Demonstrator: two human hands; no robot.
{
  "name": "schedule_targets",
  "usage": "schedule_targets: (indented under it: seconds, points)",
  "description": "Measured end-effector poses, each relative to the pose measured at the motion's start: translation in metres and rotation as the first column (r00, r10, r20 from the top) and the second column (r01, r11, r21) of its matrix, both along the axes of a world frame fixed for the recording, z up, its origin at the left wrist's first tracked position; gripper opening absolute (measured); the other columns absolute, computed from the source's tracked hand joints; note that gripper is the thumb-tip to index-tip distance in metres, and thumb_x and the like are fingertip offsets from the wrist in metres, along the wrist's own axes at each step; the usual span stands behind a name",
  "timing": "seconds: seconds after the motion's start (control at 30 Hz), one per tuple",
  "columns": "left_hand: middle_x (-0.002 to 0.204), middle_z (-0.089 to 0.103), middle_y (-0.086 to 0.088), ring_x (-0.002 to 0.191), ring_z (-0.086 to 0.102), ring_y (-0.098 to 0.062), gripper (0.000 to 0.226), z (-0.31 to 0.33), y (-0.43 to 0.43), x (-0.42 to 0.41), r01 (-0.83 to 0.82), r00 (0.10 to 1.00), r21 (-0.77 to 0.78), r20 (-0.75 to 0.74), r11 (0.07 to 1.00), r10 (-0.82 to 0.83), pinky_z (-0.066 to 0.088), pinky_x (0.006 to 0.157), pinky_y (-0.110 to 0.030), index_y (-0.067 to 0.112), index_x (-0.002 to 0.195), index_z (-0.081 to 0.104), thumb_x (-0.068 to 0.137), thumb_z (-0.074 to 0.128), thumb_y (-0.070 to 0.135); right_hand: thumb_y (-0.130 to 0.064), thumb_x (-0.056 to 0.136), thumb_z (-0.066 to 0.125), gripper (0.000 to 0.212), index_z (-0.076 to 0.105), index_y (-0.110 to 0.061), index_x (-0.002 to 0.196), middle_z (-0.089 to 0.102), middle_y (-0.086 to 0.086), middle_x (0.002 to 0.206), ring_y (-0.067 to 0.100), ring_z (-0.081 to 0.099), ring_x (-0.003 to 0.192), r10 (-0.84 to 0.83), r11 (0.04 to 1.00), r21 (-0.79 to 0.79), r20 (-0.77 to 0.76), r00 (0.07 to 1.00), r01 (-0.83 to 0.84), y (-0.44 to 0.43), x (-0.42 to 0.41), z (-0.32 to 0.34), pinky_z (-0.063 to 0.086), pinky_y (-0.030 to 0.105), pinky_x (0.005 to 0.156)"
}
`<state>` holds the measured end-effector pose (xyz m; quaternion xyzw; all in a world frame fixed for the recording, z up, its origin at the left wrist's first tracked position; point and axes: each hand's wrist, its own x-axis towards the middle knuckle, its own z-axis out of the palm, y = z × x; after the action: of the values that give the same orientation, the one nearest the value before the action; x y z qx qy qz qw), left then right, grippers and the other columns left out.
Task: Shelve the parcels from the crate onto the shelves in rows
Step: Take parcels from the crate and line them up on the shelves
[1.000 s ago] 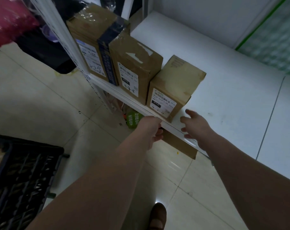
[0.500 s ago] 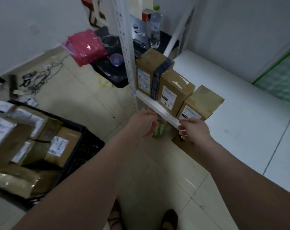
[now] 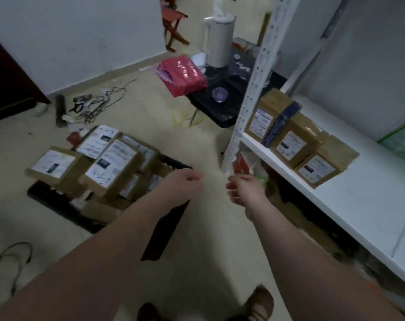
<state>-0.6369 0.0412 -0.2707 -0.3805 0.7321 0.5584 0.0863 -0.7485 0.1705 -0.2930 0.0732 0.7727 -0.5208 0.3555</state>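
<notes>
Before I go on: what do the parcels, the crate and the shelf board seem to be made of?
Parcels: brown cardboard, matte, with white paper labels. Crate: probably black moulded plastic, judging by its latticed wall. Shelf board: smooth white, faint sheen; painted metal or laminate, cannot tell which.

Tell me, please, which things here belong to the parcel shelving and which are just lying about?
For the job: black plastic crate; brown cardboard parcels piled in it; three brown cardboard parcels in a row on the white shelf board.
Lying about: white electric kettle; pink plastic-wrapped pack; small purple cup; tangled dark cables on the floor; red folding stool.
</notes>
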Motion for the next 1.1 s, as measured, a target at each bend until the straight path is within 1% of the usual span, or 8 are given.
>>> schedule_targets:
  seconds: [0.17,0.27,0.6,0.77,0.83,0.9,1.0,1.1]
  points:
    - [0.113,0.062,-0.006,0.101,0.061,-0.021,0.031,0.013,-0.090,0.108,-0.134,0.984,-0.088,0.108,0.987,0.143,0.052,0.084,-0.033,0.017,0.122,0.057,0.094,0.055,0.029,-0.009,0.093,0.055,0.015,0.063,-0.014,0.082,0.062,0.007,0.074,0.017,0.053,0.057,0.203,0.979,-0.028,0.062,0.977,-0.202,-0.094,0.100,-0.003,0.046,0.026,0.054]
    - [0.112,0.062,-0.007,0.102,0.061,-0.024,0.027,0.011,-0.120,0.138,-0.216,0.969,-0.103,0.100,0.971,0.226,0.053,0.090,-0.040,0.015,0.118,0.059,0.093,0.056,0.025,-0.007,0.090,0.055,0.016,0.063,-0.015,0.080,0.062,0.007,0.077,0.017,0.054,0.061,0.328,0.945,-0.038,0.038,0.944,-0.326,-0.127,0.126,0.008,0.048,0.025,0.059]
    - [0.098,0.065,-0.007,0.089,0.062,-0.022,0.017,0.007,-0.193,0.167,-0.466,0.873,-0.072,0.124,0.882,0.471,0.055,0.077,-0.037,0.017,0.107,0.062,0.091,0.057,0.017,-0.006,0.092,0.055,0.023,0.064,-0.015,0.073,0.064,0.012,0.077,0.023,0.055,0.067,0.440,0.898,0.037,-0.037,0.897,-0.439,-0.194,0.108,0.015,0.049,0.034,0.066]
    - [0.089,0.059,-0.013,0.072,0.055,-0.021,0.010,0.008,-0.241,0.181,-0.673,0.732,0.012,0.151,0.740,0.664,0.048,0.062,-0.033,0.012,0.099,0.059,0.094,0.051,0.009,-0.010,0.091,0.057,0.019,0.064,-0.018,0.074,0.062,0.005,0.069,0.014,0.050,0.050,0.507,0.862,0.048,-0.082,0.858,-0.505,-0.226,0.108,0.019,0.040,0.025,0.047]
    - [0.081,0.053,-0.013,0.065,0.049,-0.020,0.013,0.002,-0.253,0.183,-0.682,0.720,0.025,0.197,0.731,0.666,0.041,0.057,-0.030,0.011,0.086,0.055,0.095,0.048,0.005,-0.012,0.091,0.059,0.020,0.064,-0.023,0.075,0.062,0.002,0.066,0.015,0.051,0.051,0.529,0.849,0.064,-0.104,0.842,-0.525,-0.234,0.110,0.019,0.042,0.026,0.051]
    - [0.079,0.050,-0.012,0.066,0.047,-0.021,0.011,-0.010,-0.264,0.184,-0.650,0.739,0.024,0.252,0.760,0.624,0.039,0.058,-0.031,0.009,0.090,0.055,0.096,0.046,0.004,-0.013,0.091,0.059,0.021,0.064,-0.027,0.077,0.065,0.002,0.071,0.018,0.054,0.059,0.503,0.864,0.062,-0.112,0.857,-0.499,-0.240,0.113,0.015,0.046,0.031,0.057]
    - [0.084,0.054,-0.011,0.071,0.050,-0.022,0.024,-0.028,-0.283,0.184,-0.657,0.732,0.032,0.265,0.753,0.628,0.046,0.074,-0.040,0.004,0.117,0.054,0.093,0.053,0.007,-0.015,0.092,0.058,0.022,0.064,-0.030,0.077,0.069,-0.001,0.079,0.017,0.059,0.067,0.472,0.881,0.104,-0.130,0.872,-0.461,-0.252,0.122,0.010,0.053,0.038,0.069]
    - [0.122,0.057,-0.022,0.101,0.056,-0.033,0.034,-0.044,-0.303,0.186,-0.658,0.726,0.066,0.317,0.750,0.610,0.046,0.081,-0.042,0.001,0.126,0.048,0.093,0.053,0.009,-0.016,0.093,0.056,0.019,0.064,-0.028,0.081,0.069,-0.004,0.081,0.015,0.062,0.071,0.447,0.893,0.139,-0.157,0.881,-0.429,-0.265,0.135,0.008,0.056,0.039,0.076]
